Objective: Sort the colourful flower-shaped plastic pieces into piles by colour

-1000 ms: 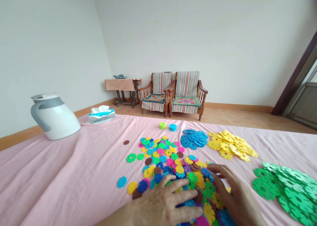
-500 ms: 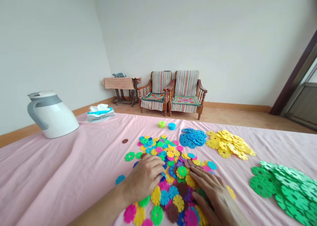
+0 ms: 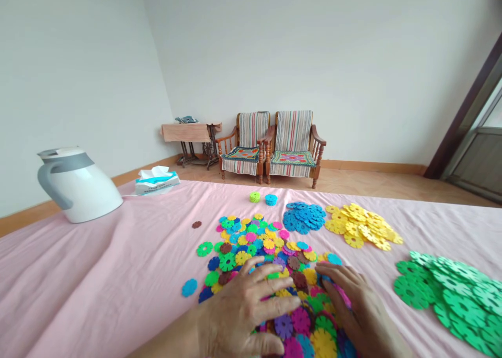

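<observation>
A mixed heap of coloured plastic snowflake discs (image 3: 259, 245) lies on the pink tablecloth (image 3: 117, 274). My left hand (image 3: 245, 308) rests flat on the near part of the heap, fingers spread and stretched to the right. My right hand (image 3: 355, 308) lies beside it on the discs, fingers stretched forward and flat. Neither hand grips a disc. Sorted piles lie beyond: blue discs (image 3: 305, 217), yellow discs (image 3: 363, 226) and green discs (image 3: 451, 292) at the right. Two small stacks, a lime one (image 3: 254, 196) and a cyan one (image 3: 271, 199), stand further back.
A white kettle (image 3: 76, 185) and a tissue pack (image 3: 157, 180) sit at the table's left. A lone brown disc (image 3: 196, 224) and a cyan disc (image 3: 189, 287) lie apart from the heap. Two striped wooden armchairs (image 3: 272, 146) and a small side table (image 3: 192, 138) stand by the far wall.
My left hand has drawn back toward me and spread flat over the near discs. The right hand shifted slightly forward. The discs in the heap have been stirred about.
</observation>
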